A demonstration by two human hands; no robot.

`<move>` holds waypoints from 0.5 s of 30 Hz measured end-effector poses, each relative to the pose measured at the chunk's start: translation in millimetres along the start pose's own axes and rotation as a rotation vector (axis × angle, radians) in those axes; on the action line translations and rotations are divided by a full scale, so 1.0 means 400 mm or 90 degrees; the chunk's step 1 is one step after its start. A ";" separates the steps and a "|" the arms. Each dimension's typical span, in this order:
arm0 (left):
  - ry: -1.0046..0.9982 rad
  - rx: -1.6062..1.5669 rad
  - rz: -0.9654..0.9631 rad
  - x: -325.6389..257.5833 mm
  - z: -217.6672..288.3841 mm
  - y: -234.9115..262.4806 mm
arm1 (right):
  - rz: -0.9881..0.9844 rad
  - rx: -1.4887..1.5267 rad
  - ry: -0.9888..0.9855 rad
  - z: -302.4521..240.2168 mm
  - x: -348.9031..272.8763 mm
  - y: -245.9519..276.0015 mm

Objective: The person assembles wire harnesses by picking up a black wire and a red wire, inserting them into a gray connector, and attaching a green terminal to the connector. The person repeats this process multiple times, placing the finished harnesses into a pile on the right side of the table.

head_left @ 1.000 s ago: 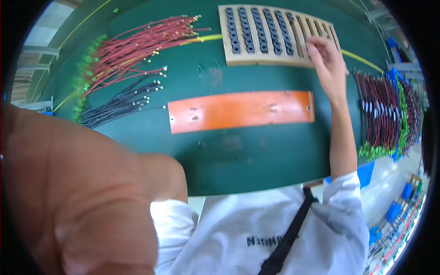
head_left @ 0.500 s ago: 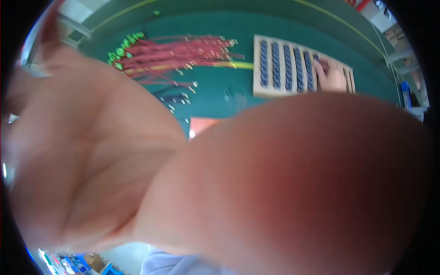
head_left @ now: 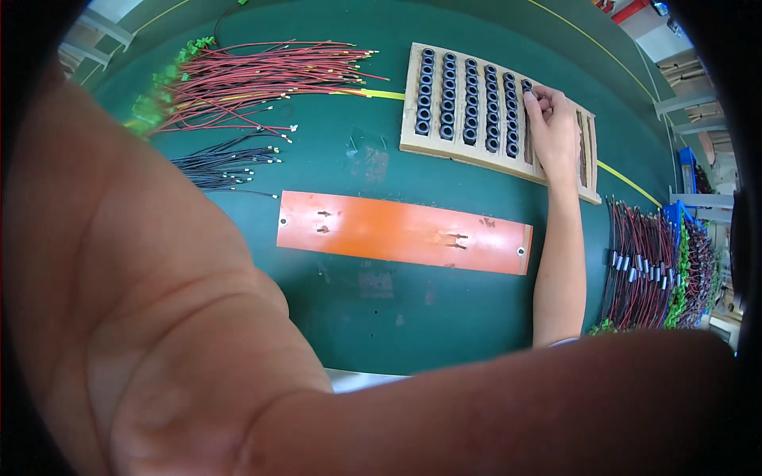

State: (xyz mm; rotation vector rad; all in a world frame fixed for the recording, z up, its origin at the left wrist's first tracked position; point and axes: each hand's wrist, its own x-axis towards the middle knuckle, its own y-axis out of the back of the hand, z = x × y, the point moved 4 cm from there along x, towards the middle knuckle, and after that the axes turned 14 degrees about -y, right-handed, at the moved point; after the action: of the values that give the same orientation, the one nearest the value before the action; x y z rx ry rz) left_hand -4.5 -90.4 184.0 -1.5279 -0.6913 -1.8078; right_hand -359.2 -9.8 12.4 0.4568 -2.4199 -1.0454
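Resting fingertips on black rings (head_left: 468, 99) in the far wooden tray (head_left: 413, 119), right hand (head_left: 550, 131) lies flat, fingers bent, pinching nothing visible. Left hand/arm (head_left: 159, 317) fills the near left, blurred; grip can't tell. Orange plate (head_left: 401, 232) near of tray; red wires (head_left: 262, 75) far left, black wires (head_left: 222, 163) below.

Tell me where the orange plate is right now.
In the head view the orange plate lies flat mid-table on the green mat, below the tray of black rings and right of the black wire bundle.
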 end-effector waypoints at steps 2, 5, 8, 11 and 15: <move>0.000 0.002 -0.001 -0.002 -0.003 0.000 | 0.053 0.046 0.065 -0.031 -0.017 0.022; -0.002 0.026 -0.004 -0.005 0.004 0.005 | -0.127 0.384 0.053 -0.169 -0.117 0.090; -0.013 -0.009 -0.005 -0.007 -0.010 -0.021 | -0.648 0.760 0.027 -0.324 -0.295 0.220; -0.022 0.004 -0.006 -0.013 -0.012 -0.007 | -1.081 0.906 0.031 -0.393 -0.443 0.239; -0.041 0.008 -0.025 -0.016 -0.004 -0.013 | -1.145 1.002 -0.043 -0.377 -0.508 0.229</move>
State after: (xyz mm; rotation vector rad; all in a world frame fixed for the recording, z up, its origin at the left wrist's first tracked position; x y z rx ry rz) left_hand -9.0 -87.2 177.7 -1.5807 -0.7664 -1.7867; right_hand -119.4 55.9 114.9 3.1953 -1.7610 0.9241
